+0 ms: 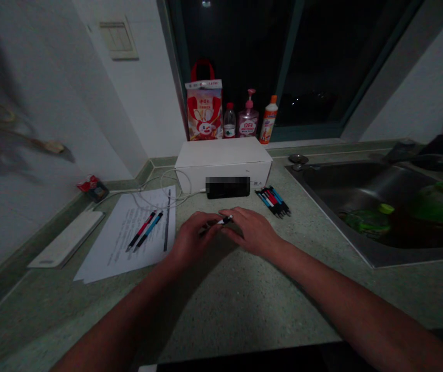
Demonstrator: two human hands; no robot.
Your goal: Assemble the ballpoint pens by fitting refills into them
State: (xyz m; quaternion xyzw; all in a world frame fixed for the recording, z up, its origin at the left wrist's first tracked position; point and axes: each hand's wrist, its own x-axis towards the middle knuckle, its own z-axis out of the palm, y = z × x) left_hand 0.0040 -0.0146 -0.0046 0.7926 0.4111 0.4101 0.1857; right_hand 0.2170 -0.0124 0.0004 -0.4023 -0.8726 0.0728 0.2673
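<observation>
A pen (225,220) with white and dark parts is between my two hands, above the counter. My left hand (193,233) is closed around one end, which its fingers partly hide. The curled fingers of my right hand (253,231) close on the other end. On the printed sheets (113,256) to the left lie a red and black pen (142,230) and a blue and black pen (149,230), side by side. Several more pens (272,201), blue, red, white and black, lie in a row beyond my right hand.
A black phone (228,188) with a white cable leans on a white box (223,154). Bottles and a red bag (205,111) stand behind. The steel sink (337,227) is at right. A white flat case (68,238) and a small red packet (92,188) are at left.
</observation>
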